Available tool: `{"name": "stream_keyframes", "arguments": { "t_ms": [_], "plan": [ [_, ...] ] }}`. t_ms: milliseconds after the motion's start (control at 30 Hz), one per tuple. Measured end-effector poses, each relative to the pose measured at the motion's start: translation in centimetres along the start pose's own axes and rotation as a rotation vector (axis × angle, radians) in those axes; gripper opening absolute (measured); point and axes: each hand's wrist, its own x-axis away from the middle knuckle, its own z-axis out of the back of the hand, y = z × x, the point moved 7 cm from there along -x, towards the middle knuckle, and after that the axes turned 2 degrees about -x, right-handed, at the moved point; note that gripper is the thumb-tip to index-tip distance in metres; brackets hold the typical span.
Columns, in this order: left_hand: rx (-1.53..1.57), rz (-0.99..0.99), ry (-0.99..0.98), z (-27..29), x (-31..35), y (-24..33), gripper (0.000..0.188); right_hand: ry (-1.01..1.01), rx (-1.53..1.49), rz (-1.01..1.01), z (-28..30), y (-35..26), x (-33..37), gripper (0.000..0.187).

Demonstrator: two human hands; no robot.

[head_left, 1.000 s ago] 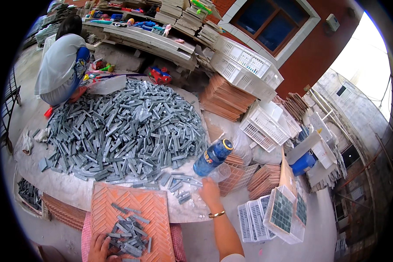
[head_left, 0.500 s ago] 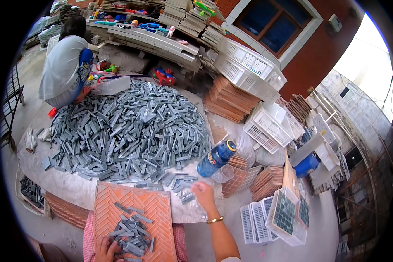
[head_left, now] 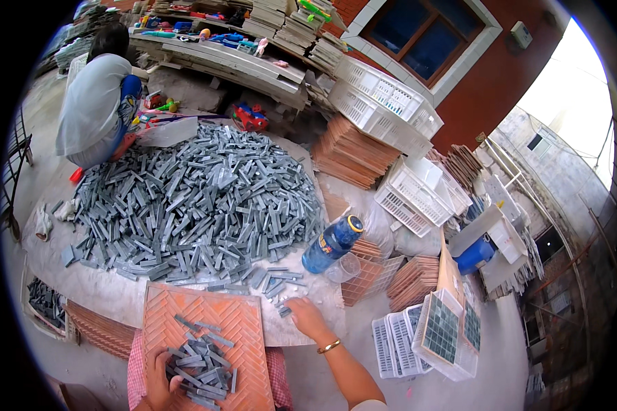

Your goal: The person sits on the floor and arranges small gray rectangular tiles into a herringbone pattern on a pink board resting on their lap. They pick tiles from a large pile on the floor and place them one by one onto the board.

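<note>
**Right hand drops to the loose strips at the slab's edge**

At six o'clock in the head view, an orange herringbone-grooved mould board (head_left: pixel 206 322) lies across the person's lap, with a small heap of grey stone strips (head_left: pixel 199 366) on its lower half. The left hand (head_left: pixel 159 380) rests at the heap's seven o'clock side, fingers curled into the strips; whether it has closed on any piece cannot be told.

The right hand (head_left: pixel 307 317), a gold bangle (head_left: pixel 329 347) at its wrist, has come down and toward the person over the last second. It was up beside the blue plastic bottle (head_left: pixel 332 244); now it lies palm down at four o'clock of the board, fingers loosely apart over a few scattered grey strips (head_left: pixel 281 309) and clamped on nothing that shows. The bottle leans at the hand's one o'clock, clear of it, and looks slightly shifted since.

At twelve o'clock of the board spreads the large pile of grey strips (head_left: pixel 192 198) on the pale slab. That shift suggests the hand has left the bottle to gather strips for the board. Another person in a grey top (head_left: pixel 92 109) crouches at the pile's ten o'clock.
</note>
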Motion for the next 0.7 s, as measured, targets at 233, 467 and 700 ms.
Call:
{"name": "stream_keyframes", "arguments": {
  "t_ms": [233,467,700],
  "plan": [
    [-0.119,-0.064,0.091,-0.7,-0.5,-0.1,0.043,-0.097,0.195,0.091,0.6,-0.2,0.1,0.03],
    [-0.145,-0.062,0.122,0.5,0.3,0.2,0.04,0.009,0.152,0.074,1.4,-1.5,-1.6,0.031],
    [-0.144,-0.046,0.162,1.8,1.4,-1.0,0.04,0.012,0.151,0.042,-0.9,-3.6,-3.0,0.03]
  ]
}}
